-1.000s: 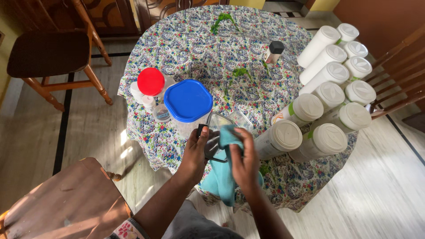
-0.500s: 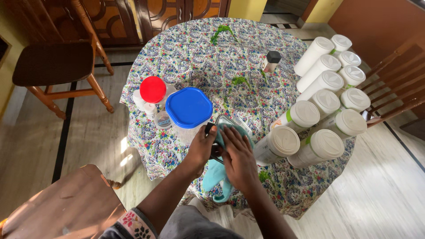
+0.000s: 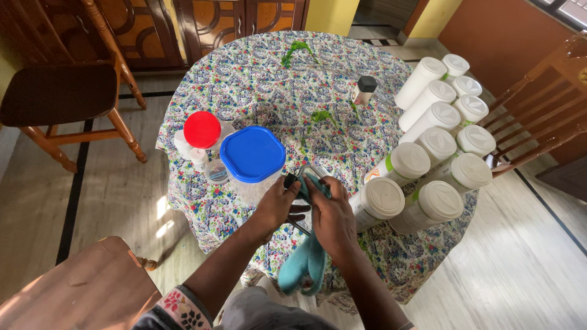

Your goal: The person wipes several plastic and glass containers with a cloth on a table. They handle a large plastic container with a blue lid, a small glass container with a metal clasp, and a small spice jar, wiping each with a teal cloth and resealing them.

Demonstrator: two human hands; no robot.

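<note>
My left hand (image 3: 275,205) grips a small clear jar with a metal rim (image 3: 309,170) at the near edge of the round table (image 3: 257,79). Over the jar's right side lies my right hand (image 3: 333,217), pressing a teal cloth (image 3: 302,269) against it. The cloth's loose end hangs down below the table edge. My hands and the cloth hide most of the jar. Just left of my hands stands a clear container with a blue lid (image 3: 252,153).
A red-lidded jar (image 3: 202,129) and small containers sit left of the blue lid. Several white canisters (image 3: 428,122) lie on their sides at the right. A black-capped bottle (image 3: 365,88) and green sprigs (image 3: 296,49) lie farther back. Wooden chairs stand left (image 3: 58,95), right (image 3: 544,122) and near left (image 3: 67,287).
My right hand has closed in over the jar with the cloth, and both hands have shifted slightly up the table. The view has tilted forward, and the other things have stayed put.
</note>
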